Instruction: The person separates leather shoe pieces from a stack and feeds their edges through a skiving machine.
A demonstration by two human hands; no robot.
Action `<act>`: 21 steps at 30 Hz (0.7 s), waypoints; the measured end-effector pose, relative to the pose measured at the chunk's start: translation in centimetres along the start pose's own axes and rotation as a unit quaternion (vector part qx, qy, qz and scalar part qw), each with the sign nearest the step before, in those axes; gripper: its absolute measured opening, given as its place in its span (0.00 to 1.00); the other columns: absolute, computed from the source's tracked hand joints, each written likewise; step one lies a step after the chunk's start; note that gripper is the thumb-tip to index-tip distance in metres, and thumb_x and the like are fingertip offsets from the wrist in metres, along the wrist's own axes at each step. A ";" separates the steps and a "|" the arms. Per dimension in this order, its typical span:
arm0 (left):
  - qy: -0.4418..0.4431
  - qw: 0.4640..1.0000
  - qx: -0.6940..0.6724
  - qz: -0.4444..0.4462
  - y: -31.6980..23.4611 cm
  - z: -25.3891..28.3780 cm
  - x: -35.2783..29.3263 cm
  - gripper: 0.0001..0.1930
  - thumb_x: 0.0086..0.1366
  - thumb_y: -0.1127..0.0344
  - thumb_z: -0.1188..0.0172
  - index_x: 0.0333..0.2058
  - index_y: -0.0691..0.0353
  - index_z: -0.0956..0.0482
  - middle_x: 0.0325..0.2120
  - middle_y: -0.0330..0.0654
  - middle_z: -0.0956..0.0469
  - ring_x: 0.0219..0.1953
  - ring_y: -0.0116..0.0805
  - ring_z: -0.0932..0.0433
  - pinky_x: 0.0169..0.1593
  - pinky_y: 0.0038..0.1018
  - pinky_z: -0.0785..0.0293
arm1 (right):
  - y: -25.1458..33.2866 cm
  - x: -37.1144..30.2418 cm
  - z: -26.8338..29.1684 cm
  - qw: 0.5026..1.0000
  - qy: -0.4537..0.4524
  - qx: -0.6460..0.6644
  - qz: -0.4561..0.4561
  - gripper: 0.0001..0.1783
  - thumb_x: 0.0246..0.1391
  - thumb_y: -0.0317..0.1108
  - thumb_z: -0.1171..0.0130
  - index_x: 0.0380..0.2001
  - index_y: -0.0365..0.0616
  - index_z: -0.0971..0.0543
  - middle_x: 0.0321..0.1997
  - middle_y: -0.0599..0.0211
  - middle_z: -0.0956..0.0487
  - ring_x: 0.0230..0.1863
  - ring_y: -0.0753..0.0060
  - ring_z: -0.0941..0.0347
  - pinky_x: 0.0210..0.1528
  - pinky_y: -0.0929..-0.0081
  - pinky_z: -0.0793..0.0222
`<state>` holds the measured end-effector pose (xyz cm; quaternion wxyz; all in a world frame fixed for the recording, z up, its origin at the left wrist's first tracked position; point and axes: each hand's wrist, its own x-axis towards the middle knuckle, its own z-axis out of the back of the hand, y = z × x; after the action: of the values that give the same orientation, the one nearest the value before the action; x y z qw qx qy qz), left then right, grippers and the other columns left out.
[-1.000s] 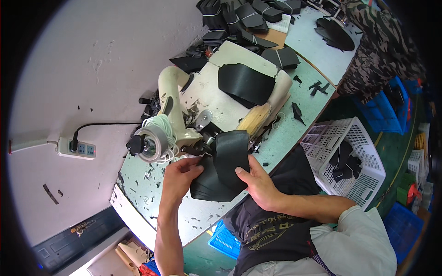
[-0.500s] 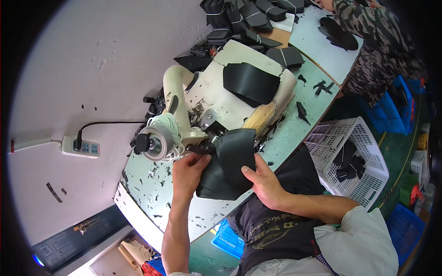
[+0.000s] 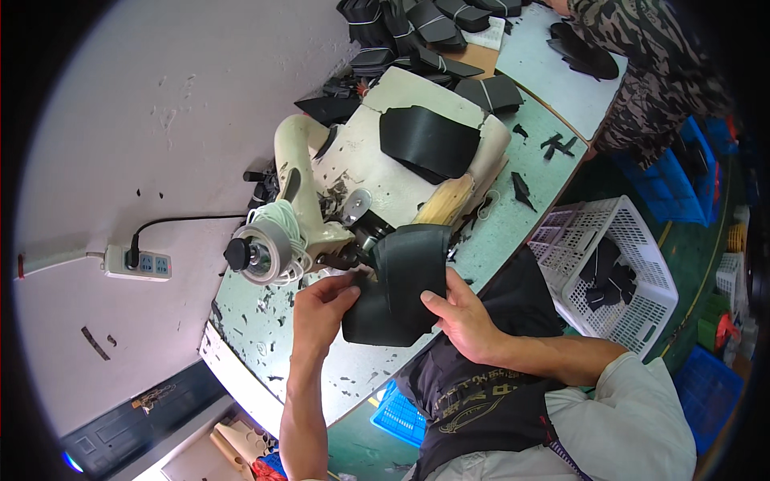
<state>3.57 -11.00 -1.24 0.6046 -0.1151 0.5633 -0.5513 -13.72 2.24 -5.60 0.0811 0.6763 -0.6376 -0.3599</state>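
Both my hands hold a black leather-like panel (image 3: 409,280) in front of a cream-coloured bench machine (image 3: 298,152) with a curved arm. The panel looks like several layers, with a seam or overlap down its middle. My left hand (image 3: 322,311) pinches its left edge, close to the machine's metal working head (image 3: 370,232). My right hand (image 3: 464,317) clasps the right edge, thumb on top and fingers underneath. The panel's upper edge covers part of the head. More curved black panels (image 3: 431,143) lie stacked on the machine's flat bed.
Bundles of tied black pieces (image 3: 433,22) crowd the table's far end. Black scraps litter the green tabletop (image 3: 513,208). At right stands a white basket (image 3: 654,276) with black pieces inside. A person in a camouflage sleeve (image 3: 642,48) works at the far right. A power strip (image 3: 140,263) hangs on the wall.
My left hand has shifted slightly left and down along the panel's edge. The right hand keeps its hold. The whole view has drifted a little.
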 end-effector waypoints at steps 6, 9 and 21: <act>-0.059 0.985 0.162 0.001 -1.1 -0.9 0.9 0.14 0.56 0.61 0.35 0.35 0.66 0.16 0.25 0.44 0.18 0.29 0.24 0.22 0.35 0.22 0.28 | 0.9 -0.3 -0.1 0.999 -0.009 0.033 -0.038 0.24 0.63 0.29 0.52 0.61 0.40 0.41 0.60 0.64 0.33 0.61 0.75 0.39 0.64 0.74 0.45; -0.002 1.000 -0.007 -0.004 0.2 -0.1 0.4 0.15 0.57 0.64 0.36 0.39 0.69 0.18 0.28 0.42 0.18 0.29 0.24 0.22 0.34 0.21 0.29 | 0.3 -0.1 0.3 0.999 0.006 0.008 -0.032 0.25 0.63 0.27 0.53 0.62 0.42 0.42 0.59 0.65 0.32 0.59 0.74 0.35 0.59 0.73 0.37; -0.029 0.998 -0.055 -0.005 -0.2 -0.5 -0.4 0.13 0.55 0.66 0.35 0.37 0.67 0.17 0.24 0.41 0.18 0.30 0.24 0.22 0.37 0.19 0.28 | 1.0 -0.6 -0.3 0.998 -0.008 0.047 -0.046 0.26 0.62 0.27 0.54 0.63 0.42 0.43 0.58 0.66 0.32 0.58 0.76 0.35 0.59 0.76 0.39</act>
<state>3.15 -10.49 -1.09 0.6108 -0.1671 0.5744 -0.5187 -14.30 2.56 -4.62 0.0276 0.7049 -0.6229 -0.3382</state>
